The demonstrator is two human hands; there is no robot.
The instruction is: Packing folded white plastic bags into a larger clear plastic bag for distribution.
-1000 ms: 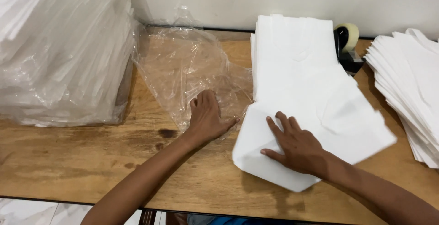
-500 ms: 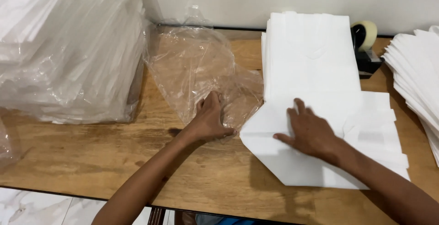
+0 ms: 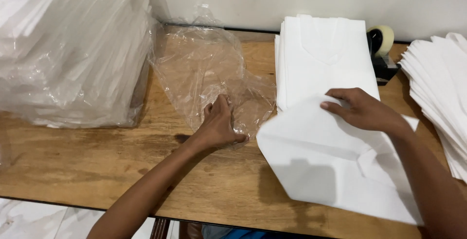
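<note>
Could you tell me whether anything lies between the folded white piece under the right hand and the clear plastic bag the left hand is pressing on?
Nothing visible does. The folded white piece under the right hand lies beside the clear plastic bag held by the left hand, with only bare wooden table between them.

A wooden table (image 3: 87,171) with a worn, streaked top stands against a pale wall. At its left end sits a tall stack of white folded items in clear plastic wrap (image 3: 68,49). A loose clear plastic bag (image 3: 204,69) lies crumpled near the middle. To the right rests a pile of folded white garments (image 3: 323,49), with a single white garment (image 3: 331,166) spread flat in front. A tape dispenser (image 3: 382,49) and another white stack (image 3: 438,88) occupy the far right.
</note>
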